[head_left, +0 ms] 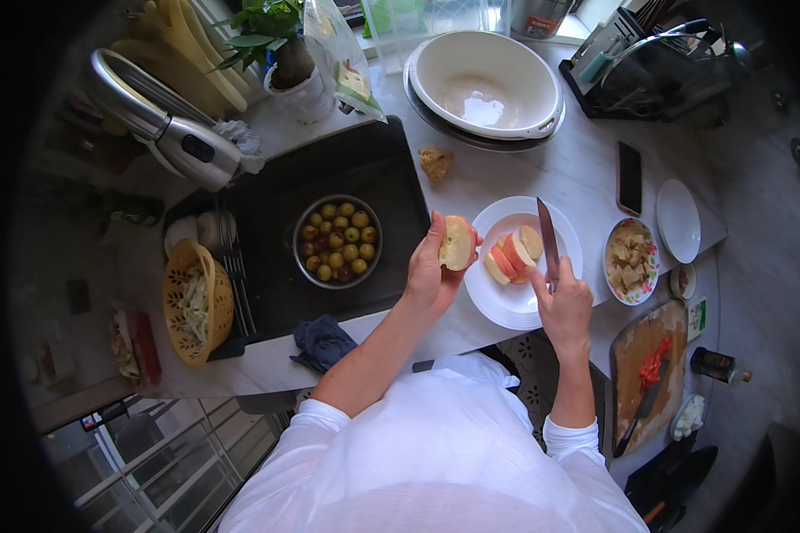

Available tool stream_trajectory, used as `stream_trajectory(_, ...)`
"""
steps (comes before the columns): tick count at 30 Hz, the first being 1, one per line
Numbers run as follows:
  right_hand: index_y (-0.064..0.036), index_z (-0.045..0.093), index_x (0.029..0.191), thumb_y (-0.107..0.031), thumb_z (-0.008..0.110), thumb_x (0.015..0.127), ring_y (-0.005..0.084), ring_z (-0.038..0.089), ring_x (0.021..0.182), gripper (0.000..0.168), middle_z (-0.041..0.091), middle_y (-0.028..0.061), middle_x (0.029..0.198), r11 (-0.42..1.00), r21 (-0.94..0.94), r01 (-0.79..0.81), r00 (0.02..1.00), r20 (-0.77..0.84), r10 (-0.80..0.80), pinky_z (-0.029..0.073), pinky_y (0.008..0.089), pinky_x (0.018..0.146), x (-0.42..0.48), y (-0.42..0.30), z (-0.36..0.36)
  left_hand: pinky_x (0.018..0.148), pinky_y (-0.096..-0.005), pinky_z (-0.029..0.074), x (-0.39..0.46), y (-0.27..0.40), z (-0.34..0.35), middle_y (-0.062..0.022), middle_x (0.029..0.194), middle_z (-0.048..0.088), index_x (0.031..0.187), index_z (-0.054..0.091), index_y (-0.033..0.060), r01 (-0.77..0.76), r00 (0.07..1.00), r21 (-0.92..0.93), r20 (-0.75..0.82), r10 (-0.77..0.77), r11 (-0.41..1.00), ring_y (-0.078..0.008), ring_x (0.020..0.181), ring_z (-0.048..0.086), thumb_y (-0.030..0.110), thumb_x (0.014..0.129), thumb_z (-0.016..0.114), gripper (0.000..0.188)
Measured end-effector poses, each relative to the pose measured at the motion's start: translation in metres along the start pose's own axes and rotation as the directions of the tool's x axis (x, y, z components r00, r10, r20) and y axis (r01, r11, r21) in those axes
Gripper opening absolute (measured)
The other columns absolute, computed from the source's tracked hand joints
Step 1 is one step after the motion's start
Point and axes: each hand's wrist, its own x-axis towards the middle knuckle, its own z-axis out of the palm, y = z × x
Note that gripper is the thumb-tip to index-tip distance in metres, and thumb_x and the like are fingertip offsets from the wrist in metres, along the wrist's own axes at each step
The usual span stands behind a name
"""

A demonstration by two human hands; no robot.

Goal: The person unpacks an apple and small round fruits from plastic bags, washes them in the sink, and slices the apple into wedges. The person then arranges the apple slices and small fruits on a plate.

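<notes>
My left hand holds a large piece of apple, its pale cut face showing, between the sink and a white plate. A kitchen knife is gripped in my right hand, its blade pointing away from me over the plate's right part. Several red-skinned apple wedges lie together on the plate. The knife blade is apart from the piece in my left hand. To the left, a round metal bowl of small green and reddish fruits stands in the dark sink.
A dark sink with a faucet and yellow basket lies left. White basin stands behind the plate. Phone, floral dish and cutting board with another knife are right. A dark cloth lies at the counter's front.
</notes>
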Motion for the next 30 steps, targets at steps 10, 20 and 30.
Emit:
stream_trajectory(10, 0.000, 0.047, 0.082, -0.015, 0.039, 0.097, 0.0240, 0.053, 0.044, 0.023, 0.050, 0.0103, 0.051, 0.816, 0.570, 0.093, 0.996, -0.044, -0.082, 0.040, 0.0345, 0.046, -0.009, -0.073, 0.022, 0.078, -0.0295, 0.046, -0.010, -0.012, 0.010, -0.0044, 0.094, 0.056, 0.103, 0.053, 0.0059, -0.038, 0.994, -0.093, 0.098, 0.047, 0.995, -0.0149, 0.088, 0.056, 0.058, 0.089, 0.048, 0.054)
stream_trajectory(20, 0.007, 0.049, 0.094, -0.008, 0.044, 0.091, 0.0394, 0.058, 0.050, 0.016, 0.054, 0.0210, 0.054, 0.877, 0.442, 0.186, 0.981, -0.127, -0.144, 0.045, 0.0440, 0.049, -0.015, -0.097, 0.027, 0.077, -0.0285, 0.047, -0.017, -0.014, 0.015, -0.0050, 0.091, 0.055, 0.100, 0.052, 0.0055, -0.097, 0.994, -0.082, -0.062, 0.092, 0.992, -0.0148, 0.084, 0.053, 0.064, 0.085, 0.048, 0.061)
stream_trajectory(30, 0.005, 0.051, 0.091, -0.014, 0.048, 0.091, 0.0383, 0.057, 0.050, 0.020, 0.055, 0.0210, 0.054, 0.841, 0.475, 0.258, 0.950, 0.032, -0.310, 0.046, 0.0450, 0.050, -0.011, -0.094, 0.016, 0.068, -0.0249, 0.046, -0.018, 0.003, 0.021, -0.0046, 0.088, 0.053, 0.099, 0.046, 0.0077, -0.240, 0.964, 0.081, 0.139, 0.228, 0.967, -0.0106, 0.076, 0.052, 0.054, 0.091, 0.048, 0.047)
